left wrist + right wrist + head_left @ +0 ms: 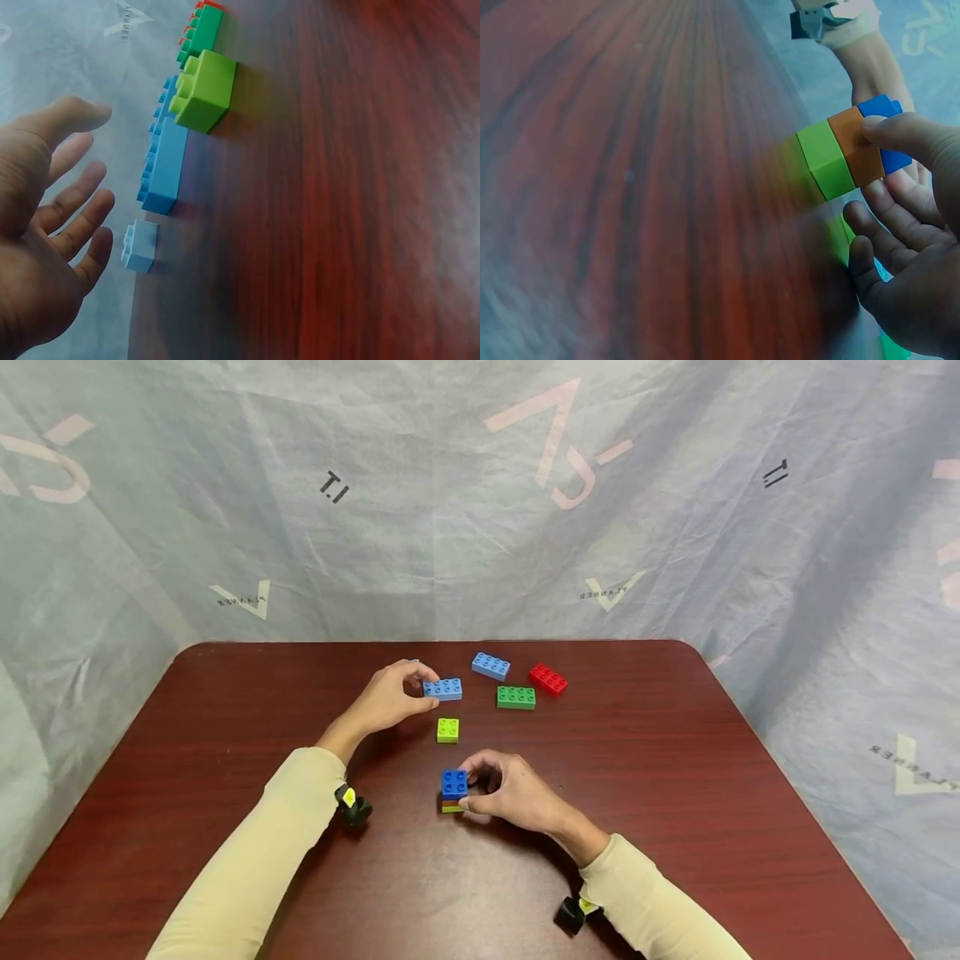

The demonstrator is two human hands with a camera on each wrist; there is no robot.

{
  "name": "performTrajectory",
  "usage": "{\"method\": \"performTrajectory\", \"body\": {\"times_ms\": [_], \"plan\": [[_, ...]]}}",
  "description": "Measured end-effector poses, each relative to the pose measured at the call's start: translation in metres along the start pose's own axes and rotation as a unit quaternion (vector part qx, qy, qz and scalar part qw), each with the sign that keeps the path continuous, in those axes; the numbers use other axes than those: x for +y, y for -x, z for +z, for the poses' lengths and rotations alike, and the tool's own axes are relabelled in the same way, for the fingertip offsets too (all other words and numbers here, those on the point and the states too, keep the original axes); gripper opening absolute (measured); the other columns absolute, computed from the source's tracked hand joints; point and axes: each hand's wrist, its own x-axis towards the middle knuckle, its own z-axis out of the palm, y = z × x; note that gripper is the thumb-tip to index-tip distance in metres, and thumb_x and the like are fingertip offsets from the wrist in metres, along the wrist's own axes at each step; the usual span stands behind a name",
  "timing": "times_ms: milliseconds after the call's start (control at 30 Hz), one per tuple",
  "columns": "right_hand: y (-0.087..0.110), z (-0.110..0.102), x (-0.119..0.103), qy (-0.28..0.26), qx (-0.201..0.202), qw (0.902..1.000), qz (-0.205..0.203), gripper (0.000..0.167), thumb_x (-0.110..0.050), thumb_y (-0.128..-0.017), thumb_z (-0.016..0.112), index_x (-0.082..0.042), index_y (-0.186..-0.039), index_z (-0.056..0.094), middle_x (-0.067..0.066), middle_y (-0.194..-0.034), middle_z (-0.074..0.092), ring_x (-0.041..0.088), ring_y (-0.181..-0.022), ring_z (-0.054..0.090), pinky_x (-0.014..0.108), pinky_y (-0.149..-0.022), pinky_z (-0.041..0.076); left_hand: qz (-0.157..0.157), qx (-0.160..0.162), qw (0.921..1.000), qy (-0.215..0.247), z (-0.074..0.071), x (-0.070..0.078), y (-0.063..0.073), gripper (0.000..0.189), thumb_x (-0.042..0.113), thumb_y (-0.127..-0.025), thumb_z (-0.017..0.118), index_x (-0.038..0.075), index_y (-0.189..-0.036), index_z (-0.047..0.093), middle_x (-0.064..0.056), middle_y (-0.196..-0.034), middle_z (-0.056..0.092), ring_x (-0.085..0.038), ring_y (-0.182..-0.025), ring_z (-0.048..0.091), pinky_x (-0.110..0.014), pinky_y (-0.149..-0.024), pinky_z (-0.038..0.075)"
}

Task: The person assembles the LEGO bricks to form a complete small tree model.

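Note:
My right hand [521, 793] pinches a small stack of bricks between thumb and fingers. Blue is on top [454, 781], with an orange brick [855, 146] in the middle and a lime brick [825, 161] at the bottom. My left hand [393, 696] reaches over the table, its thumb and fingers spread apart at the left end of a long light blue brick [447, 690]. In the left wrist view that hand's fingers are loosely bent with nothing between them. A small pale blue brick [141, 246] stands by its little finger, mostly hidden in the head view.
Between the hands lies a single lime brick [447, 731]. Farther right are a second long blue brick [491, 666], a green brick [516, 697] and a red brick [548, 678]. A grey printed cloth [450, 527] hangs behind the dark red wooden table [637, 735].

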Motion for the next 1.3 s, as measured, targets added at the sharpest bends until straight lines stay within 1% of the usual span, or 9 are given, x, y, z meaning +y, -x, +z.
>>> {"method": "performTrajectory", "body": {"times_ms": [167,300,467,700,867,1067,1167,1233,1300], "plan": [[0.0,0.003,0.001,-0.018,-0.001,0.9998,-0.004,0.035,-0.01,-0.084,0.085,-0.011,-0.113,0.067,0.012,-0.099,0.071,0.013,-0.077,0.063,0.021,-0.062,0.051,-0.003,-0.003,1.0,0.002,0.005,0.0,-0.006,0.037,0.023,-0.092,0.078,0.012,-0.126,0.066,-0.011,-0.129,0.062,-0.031,-0.118,0.058,-0.051,-0.097,0.052],[0.0,0.007,0.002,-0.016,-0.01,0.9998,-0.011,0.035,-0.012,-0.084,0.085,-0.008,-0.114,0.066,0.015,-0.099,0.071,0.012,-0.08,0.063,0.02,-0.066,0.053,-0.004,-0.006,0.9999,-0.01,0.009,-0.002,-0.008,0.037,0.021,-0.092,0.079,0.011,-0.125,0.067,-0.012,-0.125,0.062,-0.031,-0.115,0.058,-0.049,-0.097,0.053],[0.0,0.007,0.002,-0.01,-0.001,0.9999,-0.012,0.035,-0.012,-0.083,0.086,-0.007,-0.112,0.066,0.016,-0.1,0.071,0.012,-0.081,0.063,0.02,-0.069,0.052,0.011,-0.001,0.9997,-0.022,0.015,-0.004,-0.014,0.038,0.019,-0.091,0.079,0.009,-0.125,0.067,-0.013,-0.125,0.062,-0.031,-0.115,0.058,-0.049,-0.101,0.051],[0.0,0.006,0.003,-0.007,-0.004,0.9999,-0.011,0.035,-0.012,-0.083,0.086,-0.007,-0.112,0.067,0.016,-0.1,0.071,0.009,-0.082,0.063,0.019,-0.07,0.052,0.011,0.004,0.9994,-0.031,0.022,-0.007,-0.023,0.038,0.019,-0.089,0.081,0.009,-0.123,0.068,-0.012,-0.125,0.063,-0.03,-0.116,0.058,-0.049,-0.105,0.048],[0.0,0.005,0.003,-0.004,-0.001,0.9999,-0.01,0.035,-0.013,-0.083,0.087,-0.008,-0.111,0.067,0.016,-0.1,0.071,0.01,-0.081,0.063,0.019,-0.07,0.052,0.002,0.003,0.9991,-0.041,0.026,-0.009,-0.028,0.038,0.021,-0.09,0.08,0.01,-0.124,0.068,-0.012,-0.128,0.062,-0.031,-0.118,0.056,-0.05,-0.108,0.044],[0.001,0.005,0.002,-0.005,-0.003,1.0,-0.008,0.036,-0.013,-0.083,0.087,-0.007,-0.112,0.067,0.019,-0.101,0.071,0.013,-0.083,0.063,0.02,-0.07,0.052,-0.016,0.006,0.9982,-0.058,0.033,-0.011,-0.028,0.043,0.022,-0.091,0.078,0.009,-0.13,0.067,-0.015,-0.133,0.061,-0.032,-0.117,0.058,-0.05,-0.108,0.047],[0.001,0.003,0.001,-0.002,-0.001,1.0,-0.008,0.036,-0.013,-0.083,0.086,-0.007,-0.112,0.067,0.019,-0.102,0.071,0.015,-0.085,0.064,0.021,-0.071,0.052,-0.028,0.007,0.9977,-0.062,0.034,-0.011,-0.029,0.044,0.021,-0.091,0.078,0.009,-0.132,0.066,-0.016,-0.136,0.061,-0.034,-0.122,0.057,-0.051,-0.111,0.046],[0.001,0.002,0.001,0.003,-0.001,1.0,-0.008,0.036,-0.013,-0.083,0.087,-0.008,-0.112,0.067,0.019,-0.102,0.071,0.016,-0.085,0.064,0.021,-0.071,0.052,-0.036,0.01,0.9974,-0.061,0.034,-0.012,-0.03,0.044,0.021,-0.092,0.077,0.009,-0.132,0.066,-0.017,-0.14,0.06,-0.037,-0.134,0.053,-0.053,-0.115,0.043],[0.001,0.001,0.001,0.008,0.0,0.9999,-0.006,0.035,-0.014,-0.083,0.087,-0.007,-0.112,0.067,0.018,-0.101,0.071,0.018,-0.086,0.064,0.021,-0.072,0.052,-0.04,0.012,0.9973,-0.06,0.034,-0.014,-0.03,0.043,0.022,-0.092,0.077,0.009,-0.132,0.066,-0.016,-0.141,0.061,-0.038,-0.139,0.05,-0.053,-0.115,0.043]]}}
